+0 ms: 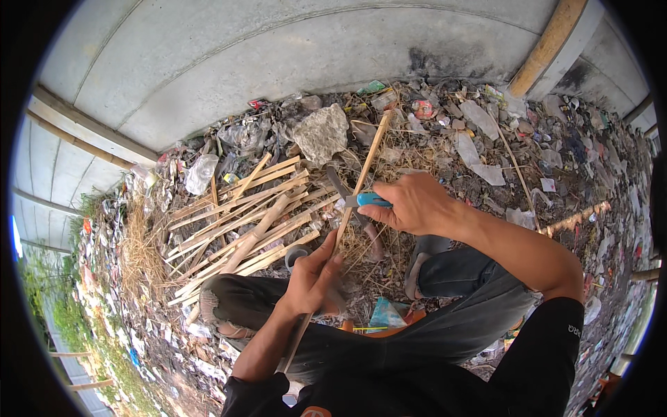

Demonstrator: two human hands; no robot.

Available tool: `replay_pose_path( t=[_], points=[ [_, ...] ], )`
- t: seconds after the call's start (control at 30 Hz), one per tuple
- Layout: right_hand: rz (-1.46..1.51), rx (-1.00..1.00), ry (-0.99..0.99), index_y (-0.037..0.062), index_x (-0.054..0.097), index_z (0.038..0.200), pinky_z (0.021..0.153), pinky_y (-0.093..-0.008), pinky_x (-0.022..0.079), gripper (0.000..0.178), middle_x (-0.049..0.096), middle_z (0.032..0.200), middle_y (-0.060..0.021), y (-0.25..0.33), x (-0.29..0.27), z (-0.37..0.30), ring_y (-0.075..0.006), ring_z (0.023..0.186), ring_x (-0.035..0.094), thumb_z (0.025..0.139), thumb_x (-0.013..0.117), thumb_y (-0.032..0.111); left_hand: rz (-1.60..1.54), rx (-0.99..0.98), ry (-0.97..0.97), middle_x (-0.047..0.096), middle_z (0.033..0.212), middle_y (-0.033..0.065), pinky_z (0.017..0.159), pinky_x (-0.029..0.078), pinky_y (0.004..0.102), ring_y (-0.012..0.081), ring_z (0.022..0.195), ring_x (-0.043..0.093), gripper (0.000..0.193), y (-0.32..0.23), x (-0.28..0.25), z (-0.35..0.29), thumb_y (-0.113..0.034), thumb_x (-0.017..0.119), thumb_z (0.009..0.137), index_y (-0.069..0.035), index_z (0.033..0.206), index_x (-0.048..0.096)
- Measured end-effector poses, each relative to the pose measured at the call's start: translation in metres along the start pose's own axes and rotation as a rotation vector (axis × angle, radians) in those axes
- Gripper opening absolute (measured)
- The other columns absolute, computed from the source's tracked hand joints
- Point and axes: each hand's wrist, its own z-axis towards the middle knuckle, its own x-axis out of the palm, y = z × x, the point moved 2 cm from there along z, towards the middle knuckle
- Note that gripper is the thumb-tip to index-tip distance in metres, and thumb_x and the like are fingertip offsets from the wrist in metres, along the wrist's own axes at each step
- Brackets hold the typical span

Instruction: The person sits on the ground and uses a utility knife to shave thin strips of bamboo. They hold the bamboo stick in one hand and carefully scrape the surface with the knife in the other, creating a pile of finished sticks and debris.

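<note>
A long, thin wooden strip [374, 149] runs slantwise from my lap up toward the wall. My left hand [310, 279] is closed around its lower part. In my right hand [415, 203] is a utility knife [373, 199] with a blue handle; its blade rests against or just over the strip's middle. Under the strip lies a dark curved tool [338, 182], apparently with a brown handle, partly hidden by the strip and knife. To the left is a loose pile of pale wooden strips [240, 215], with a grey round object [297, 256] beside my left hand.
A large rock [321, 134] lies beyond the pile, near the grey concrete wall [292, 62]. Litter and dry straw [142, 240] cover the ground. A bamboo post [549, 45] leans at the far right. My bent legs [445, 309] frame the working spot.
</note>
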Motion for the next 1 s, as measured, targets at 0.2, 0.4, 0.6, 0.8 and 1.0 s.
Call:
replay_pose_path(
  t=[0.2,0.4,0.6,0.8,1.0],
  points=[
    [-0.116,0.73,-0.807,-0.0031,0.065,0.08,0.069,-0.051,0.05,0.078,0.065,0.073,-0.0228,-0.173,-0.095,-0.022,-0.0451,0.073,0.065,0.104,0.037,0.065,0.086,0.061,0.124,0.063,0.083,0.0106,0.072,0.048,0.027,0.0096,0.078,0.059,0.055,-0.001,-0.001,-0.017,-0.015,0.055,0.104,0.013,0.149,0.039],
    [0.196,0.535,-0.824,0.0026,0.067,0.078,0.061,-0.0376,0.04,0.069,0.053,0.063,-0.0064,-0.226,-0.052,-0.05,-0.0224,0.059,0.054,0.098,0.053,0.067,0.051,-0.028,0.061,0.058,0.071,0.0058,0.064,0.045,0.0237,0.0056,0.068,0.054,0.054,0.006,-0.004,-0.009,-0.015,0.056,0.104,0.013,0.148,0.041],
    [0.505,0.385,-0.533,0.0062,0.069,0.082,0.055,-0.0324,0.03,0.059,0.035,0.059,0.0044,-0.134,-0.058,-0.025,-0.0098,0.055,0.037,0.094,0.064,0.064,-0.013,0.051,0.089,0.05,0.066,-0.0063,0.052,0.035,0.0218,0.0018,0.057,0.041,0.054,0.007,0.008,-0.001,-0.012,0.057,0.104,0.004,0.154,0.039],
    [0.625,0.294,-0.345,0.0063,0.069,0.078,0.047,-0.031,0.025,0.057,0.032,0.051,0.0068,-0.107,-0.027,-0.007,-0.0081,0.043,0.034,0.092,0.068,0.061,-0.106,0.108,0.147,0.053,0.067,-0.0044,0.05,0.036,0.0216,0.0022,0.054,0.045,0.054,0.005,0.015,0.007,-0.013,0.057,0.105,0.003,0.154,0.039],
    [0.742,0.312,-0.371,0.0078,0.066,0.069,0.043,-0.0319,0.023,0.058,0.031,0.047,0.0075,-0.093,-0.023,-0.001,-0.0083,0.039,0.033,0.092,0.069,0.06,-0.393,-0.15,0.17,0.061,0.077,-0.0024,0.055,0.041,0.0211,0.0025,0.061,0.05,0.051,0.003,0.009,-0.001,-0.01,0.056,0.105,0.001,0.153,0.042]
  ],
)
